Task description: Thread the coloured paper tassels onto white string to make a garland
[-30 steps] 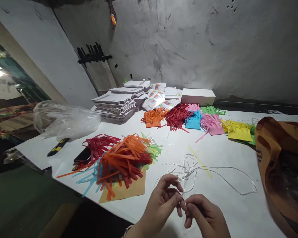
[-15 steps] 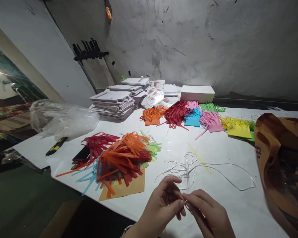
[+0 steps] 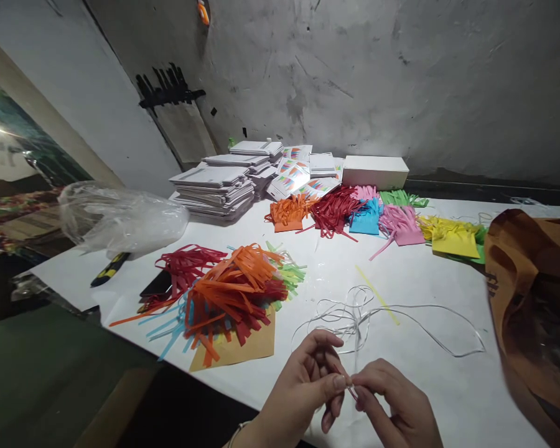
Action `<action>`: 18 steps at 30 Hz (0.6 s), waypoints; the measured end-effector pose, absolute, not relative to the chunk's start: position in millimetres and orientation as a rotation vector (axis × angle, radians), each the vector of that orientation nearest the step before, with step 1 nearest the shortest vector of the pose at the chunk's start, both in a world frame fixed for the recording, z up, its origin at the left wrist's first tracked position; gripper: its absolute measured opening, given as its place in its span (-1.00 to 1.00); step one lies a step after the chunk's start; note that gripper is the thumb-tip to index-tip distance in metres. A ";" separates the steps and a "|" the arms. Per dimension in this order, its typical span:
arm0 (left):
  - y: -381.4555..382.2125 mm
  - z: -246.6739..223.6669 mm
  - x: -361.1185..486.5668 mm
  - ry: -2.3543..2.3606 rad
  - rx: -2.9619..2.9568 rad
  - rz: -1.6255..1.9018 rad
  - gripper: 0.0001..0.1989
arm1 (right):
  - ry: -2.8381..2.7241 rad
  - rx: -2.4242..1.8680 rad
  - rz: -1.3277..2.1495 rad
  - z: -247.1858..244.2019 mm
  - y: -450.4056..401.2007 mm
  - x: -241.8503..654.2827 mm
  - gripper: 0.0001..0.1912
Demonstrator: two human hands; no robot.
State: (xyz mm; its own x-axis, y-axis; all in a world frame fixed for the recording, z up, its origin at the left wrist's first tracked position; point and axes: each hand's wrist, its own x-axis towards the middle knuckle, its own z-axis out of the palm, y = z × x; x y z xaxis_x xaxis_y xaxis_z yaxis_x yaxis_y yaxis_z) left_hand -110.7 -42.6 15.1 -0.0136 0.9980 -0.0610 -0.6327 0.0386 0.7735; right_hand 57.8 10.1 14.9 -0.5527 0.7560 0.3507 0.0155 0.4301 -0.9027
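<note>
Near the front of the white table, my left hand [image 3: 310, 376] pinches a thin reddish strip [image 3: 353, 392] between thumb and forefinger, the other fingers curled loosely. My right hand [image 3: 394, 398] meets it fingertip to fingertip, closed on the same strip; most of the strip is hidden by the fingers. Just beyond both hands lies a loose tangle of thin white cord [image 3: 354, 317], one strand running down toward my fingertips. Whether that strand is in my grip I cannot tell. A narrow yellow paper strip [image 3: 378, 295] lies beside the cord.
Left of my hands, orange, red, blue and green paper tassels [image 3: 228, 286] are heaped over a brown sheet [image 3: 256, 348]. Fringed paper bundles [image 3: 366, 221] line the back, before stacked white cards [image 3: 214, 193] and a white box [image 3: 376, 172]. A brown bag [image 3: 508, 274] stands right; a cutter [image 3: 111, 269] lies left.
My right fingertips have shifted slightly and the thumb now stands lower, with more of the reddish strip showing. A cord strand now shows running down to my hands. The view has tilted slightly.
</note>
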 end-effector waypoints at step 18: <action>-43.4 20.0 -109.1 0.909 0.495 1.470 -0.50 | -1.889 -0.721 1.151 18.7 11.1 52.0 -0.81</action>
